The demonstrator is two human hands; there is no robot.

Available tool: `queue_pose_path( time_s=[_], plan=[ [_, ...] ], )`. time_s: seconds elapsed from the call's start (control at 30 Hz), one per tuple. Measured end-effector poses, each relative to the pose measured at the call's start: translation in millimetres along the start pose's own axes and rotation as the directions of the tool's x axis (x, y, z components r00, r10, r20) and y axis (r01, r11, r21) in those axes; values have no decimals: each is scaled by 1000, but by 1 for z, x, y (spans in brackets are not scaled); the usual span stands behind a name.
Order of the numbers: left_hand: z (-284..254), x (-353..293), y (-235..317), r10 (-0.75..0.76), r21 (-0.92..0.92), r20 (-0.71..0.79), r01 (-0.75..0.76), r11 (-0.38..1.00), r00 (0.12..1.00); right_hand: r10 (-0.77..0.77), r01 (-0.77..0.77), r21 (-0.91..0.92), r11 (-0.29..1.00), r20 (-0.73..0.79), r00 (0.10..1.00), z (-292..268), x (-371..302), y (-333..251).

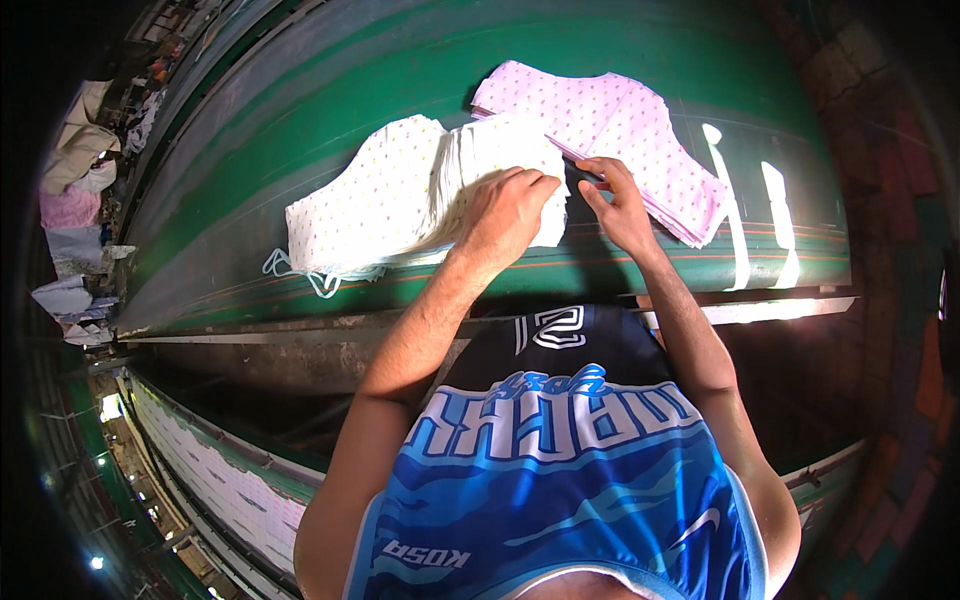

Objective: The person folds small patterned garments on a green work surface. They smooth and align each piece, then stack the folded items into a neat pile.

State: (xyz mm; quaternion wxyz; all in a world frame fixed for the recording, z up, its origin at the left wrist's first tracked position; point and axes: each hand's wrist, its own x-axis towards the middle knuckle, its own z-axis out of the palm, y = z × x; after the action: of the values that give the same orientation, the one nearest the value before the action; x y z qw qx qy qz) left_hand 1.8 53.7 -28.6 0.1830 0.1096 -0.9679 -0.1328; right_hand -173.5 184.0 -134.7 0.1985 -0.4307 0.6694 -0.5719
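A stack of white fabric pieces [375, 200] with a small dotted print lies on the green table, its right part folded over in a raised, bright pile. My left hand [510, 215] rests on that right part, its fingers curled and pinched together at the stack's right edge. Just right of it is my right hand [622, 208], thumb and forefinger bent around a small dark thing [582, 174] that I cannot make out in the shadow. Behind and to the right lies a stack of pink printed fabric pieces [620, 120], partly under the white one.
The long green table [350, 70] has a metal rail along its near edge. Light blue ties [325, 282] stick out at the white stack's lower left. Cloth heaps [75, 210] lie at the far left. Another long table with printed cloth [240, 490] stands at the lower left.
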Motion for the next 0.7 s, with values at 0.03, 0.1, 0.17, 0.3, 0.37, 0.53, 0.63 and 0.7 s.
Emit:
queue_pose_path(
  time_s=[0.03, 0.1, 0.17, 0.3, 0.37, 0.53, 0.63, 0.7],
  plan=[
    [-1, -1, 1, -13, 5, 17, 12, 1000, 1000, 15, -15, 20, 1000, -9, 1000, -2, -3, 0],
    [-3, 0, 3, -35, 16, 53, 34, 999, 998, 32, -32, 28, 999, -25, 999, -6, -7, -3],
    [-5, 0, 8, -4, 17, 43, 3, 1000, 999, 24, -24, 2, 1000, -34, 999, -8, -8, -5],
    [-5, 0, 11, 11, 63, 35, -13, 998, 999, -33, 30, -91, 995, -29, 999, -6, -12, -9],
    [-1, 1, 11, 1, 54, 2, -1, 999, 1000, -45, 43, -105, 994, -23, 999, -3, -13, -10],
    [0, 3, 10, -118, -25, -51, 117, 993, 992, -63, 60, -119, 991, -21, 998, -2, -16, -12],
    [1, -2, 4, -286, -133, -40, 278, 951, 957, -145, 137, -171, 976, -31, 989, -6, -16, -21],
    [5, -5, -2, -356, -227, -49, 337, 914, 933, -183, 177, -200, 964, -12, 983, -5, -14, -28]
  ],
)
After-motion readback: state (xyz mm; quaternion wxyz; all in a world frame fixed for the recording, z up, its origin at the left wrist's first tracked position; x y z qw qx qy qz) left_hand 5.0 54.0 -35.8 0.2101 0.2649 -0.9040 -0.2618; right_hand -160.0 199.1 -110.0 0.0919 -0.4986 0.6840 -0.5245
